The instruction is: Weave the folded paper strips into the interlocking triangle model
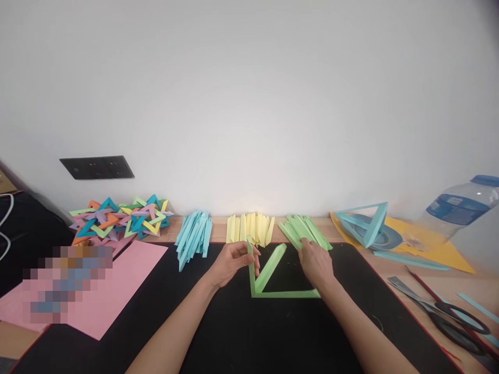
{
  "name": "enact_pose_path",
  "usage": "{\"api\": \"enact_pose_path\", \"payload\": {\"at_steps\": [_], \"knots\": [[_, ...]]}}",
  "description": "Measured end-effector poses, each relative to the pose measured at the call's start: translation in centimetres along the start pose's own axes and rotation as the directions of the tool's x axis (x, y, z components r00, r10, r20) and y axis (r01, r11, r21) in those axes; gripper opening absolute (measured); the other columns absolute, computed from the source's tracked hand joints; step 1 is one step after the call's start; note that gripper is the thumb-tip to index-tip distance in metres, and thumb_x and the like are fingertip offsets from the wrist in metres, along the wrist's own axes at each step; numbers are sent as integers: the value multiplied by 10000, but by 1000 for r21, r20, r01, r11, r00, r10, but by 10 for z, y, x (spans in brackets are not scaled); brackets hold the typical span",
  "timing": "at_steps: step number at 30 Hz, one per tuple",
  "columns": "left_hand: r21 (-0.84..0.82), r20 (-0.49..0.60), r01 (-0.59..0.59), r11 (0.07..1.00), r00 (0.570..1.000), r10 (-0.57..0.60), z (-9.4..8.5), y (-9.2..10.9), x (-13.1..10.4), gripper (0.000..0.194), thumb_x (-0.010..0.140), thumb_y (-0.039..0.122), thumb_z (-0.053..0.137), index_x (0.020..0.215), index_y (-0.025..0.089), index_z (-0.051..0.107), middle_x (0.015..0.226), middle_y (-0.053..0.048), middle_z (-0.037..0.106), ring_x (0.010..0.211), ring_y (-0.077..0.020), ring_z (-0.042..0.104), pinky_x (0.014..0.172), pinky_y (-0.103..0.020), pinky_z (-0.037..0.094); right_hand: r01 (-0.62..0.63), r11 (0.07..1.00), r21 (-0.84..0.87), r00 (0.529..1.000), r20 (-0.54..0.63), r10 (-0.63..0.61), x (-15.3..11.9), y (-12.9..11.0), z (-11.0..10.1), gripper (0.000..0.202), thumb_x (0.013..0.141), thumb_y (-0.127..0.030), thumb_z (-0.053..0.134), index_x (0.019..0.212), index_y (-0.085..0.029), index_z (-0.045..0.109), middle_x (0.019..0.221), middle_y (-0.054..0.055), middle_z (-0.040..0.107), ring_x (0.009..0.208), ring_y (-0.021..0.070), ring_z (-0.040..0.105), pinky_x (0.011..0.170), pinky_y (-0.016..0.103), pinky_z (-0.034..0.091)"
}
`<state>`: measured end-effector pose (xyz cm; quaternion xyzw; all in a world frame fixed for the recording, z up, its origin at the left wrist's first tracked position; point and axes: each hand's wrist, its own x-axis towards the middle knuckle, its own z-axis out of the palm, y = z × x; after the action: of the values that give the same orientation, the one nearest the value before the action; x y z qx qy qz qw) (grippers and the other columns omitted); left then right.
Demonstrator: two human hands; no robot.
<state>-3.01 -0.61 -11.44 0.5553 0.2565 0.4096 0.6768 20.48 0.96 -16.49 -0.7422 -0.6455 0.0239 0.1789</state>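
My left hand (234, 261) pinches the upright arm of a folded green paper piece (286, 294) between thumb and fingers. Three green arms spread from one corner of this piece, which is near the mat's surface. Over the pile of folded green paper strips (306, 228), my right hand (316, 264) has its fingers curled down on the near end of the strips; its fingertips are partly hidden. My right wrist overlaps the far end of the piece's lower arm. Piles of yellow strips (249, 228) and light blue strips (195, 234) lie along the wall.
A multicoloured paper model (120, 218) and pink sheets (125, 285) are at left. At right are a blue paper frame (376, 223), a blue tape roll (390, 240), a yellow sheet (463, 262), a bottle (456, 208) and scissors (421, 301). A black mat (249, 343) covers the middle.
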Motion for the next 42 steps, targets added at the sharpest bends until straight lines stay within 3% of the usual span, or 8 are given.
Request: {"api": "enact_pose_path", "payload": {"at_steps": [5,9,16,20,24,33,37,42], "knots": [[-77,59,39,996,998,-35,-2,-2,0,267,714,319,753,849,103,673,695,-68,663,583,-176,627,625,-329,472,-61,979,196,997,-40,70,2,5,-8,153,823,-88,508,916,-80,628,835,191,624,820,360,640,664,408,437],[-138,68,30,990,997,-20,-4,-2,0,246,733,306,741,870,114,669,710,-57,651,605,-168,620,632,-312,457,-55,866,497,991,-78,108,4,4,-18,187,835,-152,504,974,-119,624,882,149,642,838,308,656,766,451,462],[-231,80,12,973,997,7,-7,-2,0,217,787,289,695,941,141,658,716,-36,628,628,-152,602,651,-302,427,-79,302,950,995,58,79,5,-2,-16,345,738,-443,658,928,-157,627,785,50,678,757,205,692,803,355,551],[-247,96,28,969,995,-4,-5,-4,1,209,807,288,673,942,130,653,753,-57,636,675,-181,619,689,-332,432,-167,26,986,985,166,39,9,2,-11,295,642,-406,765,796,-177,660,780,22,657,791,168,676,819,281,564],[-254,104,53,966,994,-27,-3,-8,1,229,804,264,678,975,114,645,756,-57,635,626,-162,610,690,-343,434,-247,-139,959,969,247,-20,12,4,-12,196,646,-308,789,744,-176,681,761,11,647,745,130,660,739,209,579],[-307,69,43,951,997,-23,-2,-6,2,246,804,311,677,954,119,642,713,-29,618,463,-67,478,592,-299,427,-300,-294,908,953,273,-131,11,5,-18,205,656,-249,796,823,-201,688,835,11,631,701,105,626,593,151,573],[-316,61,35,948,998,-16,-1,-5,2,270,815,354,654,921,105,648,661,-21,605,418,-52,426,541,-276,410,-322,-296,899,944,284,-166,10,2,-20,228,667,-251,780,877,-215,699,915,24,658,737,118,637,651,193,582],[-333,40,8,943,999,5,3,-10,3,242,804,337,670,882,108,654,610,-11,580,524,-111,518,660,-329,454,-415,-241,877,899,356,-254,4,-5,-23,237,634,-269,803,843,-191,722,852,23,683,748,124,631,678,204,555]]}}
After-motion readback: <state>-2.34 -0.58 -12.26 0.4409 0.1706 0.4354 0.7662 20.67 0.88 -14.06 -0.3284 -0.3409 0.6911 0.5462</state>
